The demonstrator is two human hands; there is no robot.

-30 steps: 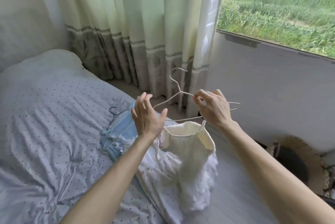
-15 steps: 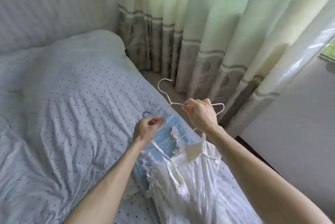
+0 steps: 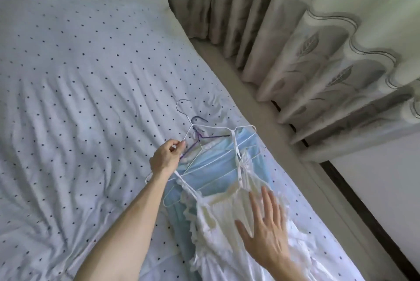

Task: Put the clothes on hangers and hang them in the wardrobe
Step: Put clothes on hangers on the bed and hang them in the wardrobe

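head view: one camera looks down on a bed [image 3: 91,98] with a dotted sheet; a curtain [image 3: 318,57] hangs along its far side.
white dress [image 3: 218,224]: lies on the near right part of the bed, on top of a blue garment [image 3: 216,160], with its bodice toward the curtain.
white hanger [image 3: 192,124]: thin wire, low over the bed, hook pointing away from the person. One dress strap [image 3: 235,144] is looped over its right arm. The other runs up toward the left hand, and I cannot tell whether it is over the wire.
purple hanger [image 3: 196,135]: lies just under the white one, with the blue garment.
left hand [image 3: 167,156]: thumb and fingertips pinch the white hanger's left arm, just below the neck.
right hand [image 3: 266,230]: fingers straight and spread, palm down on the bodice or just over it; it grasps nothing.
step: probably settling the dress on the hanger before it goes to the wardrobe, which is out of view.
handling: the dress looks light, soft and satiny, so probably slippery. Its thin straps may slide off the smooth wire if it tilts. The wire looks stiff but springy and could snag the hangers beneath.
where to hold: at the neck below the hook, keeping the hanger level, with the free hand supporting the skirt.
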